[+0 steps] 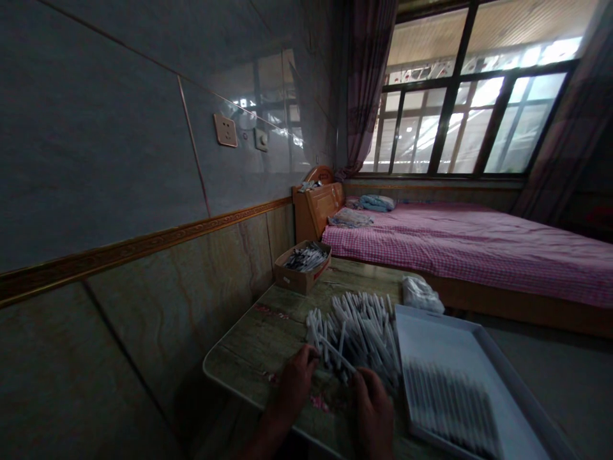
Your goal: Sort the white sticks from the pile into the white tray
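A loose heap of thin white sticks (357, 332) lies on the marble-patterned table top (244, 361). My left hand (294, 383) and my right hand (373, 415) sit at the heap's near edge. Between them, one white stick (336, 354) lies slanted, its ends in the fingers of both hands. To the right, a shallow white tray (481, 348) holds neat parallel rows of similar sticks (450, 409). The far ends of the heap's sticks overlap, and the hands hide part of its near side.
A cardboard box (301, 268) holding dark-and-white sticks stands at the table's far end, and a white bag (422, 295) lies beside the heap. A tiled wall runs along the left. Beyond the table is a bed (469, 252) with a pink checked sheet.
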The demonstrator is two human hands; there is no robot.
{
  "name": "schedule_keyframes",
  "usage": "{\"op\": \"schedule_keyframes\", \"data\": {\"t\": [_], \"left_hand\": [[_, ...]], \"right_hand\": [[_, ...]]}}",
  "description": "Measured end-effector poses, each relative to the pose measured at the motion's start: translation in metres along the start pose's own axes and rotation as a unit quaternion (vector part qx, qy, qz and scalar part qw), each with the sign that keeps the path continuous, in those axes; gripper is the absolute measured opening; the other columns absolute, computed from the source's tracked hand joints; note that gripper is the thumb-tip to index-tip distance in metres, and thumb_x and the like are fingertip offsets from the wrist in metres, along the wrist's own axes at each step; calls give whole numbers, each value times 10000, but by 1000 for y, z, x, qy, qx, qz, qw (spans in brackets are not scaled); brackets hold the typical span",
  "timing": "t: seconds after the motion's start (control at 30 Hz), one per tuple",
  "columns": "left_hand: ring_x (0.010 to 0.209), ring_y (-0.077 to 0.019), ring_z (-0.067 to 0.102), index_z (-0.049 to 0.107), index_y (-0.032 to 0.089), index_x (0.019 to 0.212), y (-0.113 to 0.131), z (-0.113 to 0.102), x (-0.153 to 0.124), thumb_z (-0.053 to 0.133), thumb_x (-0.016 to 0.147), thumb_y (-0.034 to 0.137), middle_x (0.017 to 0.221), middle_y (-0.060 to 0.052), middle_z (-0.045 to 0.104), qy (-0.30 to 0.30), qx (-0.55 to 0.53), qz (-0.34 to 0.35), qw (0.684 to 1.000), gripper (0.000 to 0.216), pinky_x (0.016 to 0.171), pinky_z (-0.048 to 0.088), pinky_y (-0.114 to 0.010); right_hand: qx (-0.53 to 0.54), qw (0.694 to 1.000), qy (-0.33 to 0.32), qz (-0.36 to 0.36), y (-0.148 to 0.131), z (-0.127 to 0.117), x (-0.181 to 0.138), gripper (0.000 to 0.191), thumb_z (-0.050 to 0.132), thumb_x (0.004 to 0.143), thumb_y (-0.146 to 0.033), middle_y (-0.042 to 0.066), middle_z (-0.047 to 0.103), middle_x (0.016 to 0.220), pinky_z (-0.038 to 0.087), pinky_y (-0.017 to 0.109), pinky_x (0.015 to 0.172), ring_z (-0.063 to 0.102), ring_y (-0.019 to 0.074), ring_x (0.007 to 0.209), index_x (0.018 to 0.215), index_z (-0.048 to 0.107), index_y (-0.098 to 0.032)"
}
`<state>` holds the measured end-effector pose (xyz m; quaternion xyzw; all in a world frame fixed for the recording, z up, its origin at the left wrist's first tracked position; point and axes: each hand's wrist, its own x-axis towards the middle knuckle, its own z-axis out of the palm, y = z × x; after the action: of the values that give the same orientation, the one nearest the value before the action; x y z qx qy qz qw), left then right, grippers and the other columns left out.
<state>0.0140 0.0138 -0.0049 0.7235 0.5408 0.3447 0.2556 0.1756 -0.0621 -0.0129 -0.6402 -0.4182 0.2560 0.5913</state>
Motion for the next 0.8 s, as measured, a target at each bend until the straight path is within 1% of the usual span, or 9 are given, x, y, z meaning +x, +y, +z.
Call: {"op": "schedule_keyframes", "data": {"t": [0.1,0.2,0.27,0.33,0.43,0.5,0.6,0.67,0.8], "left_hand": [[902,-185,674,628,243,871,2,-2,-1,523,810,62,911,-32,732,-4,-17,13,1000,217,830,465,-265],[888,-199,670,647,236,821,6,-2,-1,547,779,57,885,-37,728,-32,-3,50,998,209,815,463,-271],[888,-204,671,656,232,839,6,0,-1,550,776,64,897,-40,728,-34,-5,61,998,208,804,467,-276],[885,-204,674,660,227,853,5,1,0,550,790,83,901,-42,729,-22,-16,59,998,192,800,473,-280],[894,-197,679,665,219,864,1,-4,7,540,828,113,914,-46,731,20,-21,36,999,168,816,477,-279],[923,-185,681,663,211,891,-2,-10,18,533,842,109,948,-47,734,50,-9,-7,999,172,830,477,-264],[954,-160,686,655,194,942,-9,-19,47,537,856,100,995,-55,741,62,21,-92,994,174,834,477,-229],[955,-156,688,652,174,971,-13,-22,70,544,854,88,1013,-78,745,60,33,-115,991,181,823,475,-222],[950,-175,690,655,166,1016,-16,-17,104,642,814,153,1028,-93,751,38,62,-148,986,204,797,472,-234]], "right_hand": [[17,1000,11,14,-1,0,0,450,555,775,-596,57,750,867,522,282,688,688,233,813,903,706,-192],[26,999,37,23,-2,-1,1,467,556,772,-603,62,750,868,519,278,673,682,231,799,912,708,-184],[31,998,56,24,-1,-2,2,461,556,777,-598,63,749,865,516,277,673,680,230,798,904,706,-181],[40,996,74,27,0,-2,2,458,566,769,-596,62,746,860,517,282,696,680,236,820,893,703,-177],[59,993,88,43,2,-3,3,476,591,743,-605,57,744,865,516,291,731,676,246,856,901,703,-170],[70,992,89,60,3,-3,4,505,606,719,-620,55,742,868,514,294,738,671,249,860,910,707,-165],[76,990,88,82,3,-3,5,540,628,684,-645,48,738,858,508,292,730,663,247,851,908,712,-161],[81,989,87,94,2,-2,6,557,637,667,-657,44,736,844,505,288,709,659,243,834,907,713,-160],[90,987,77,104,0,-1,8,563,659,639,-662,47,745,833,506,283,691,665,242,820,894,720,-164]]}}
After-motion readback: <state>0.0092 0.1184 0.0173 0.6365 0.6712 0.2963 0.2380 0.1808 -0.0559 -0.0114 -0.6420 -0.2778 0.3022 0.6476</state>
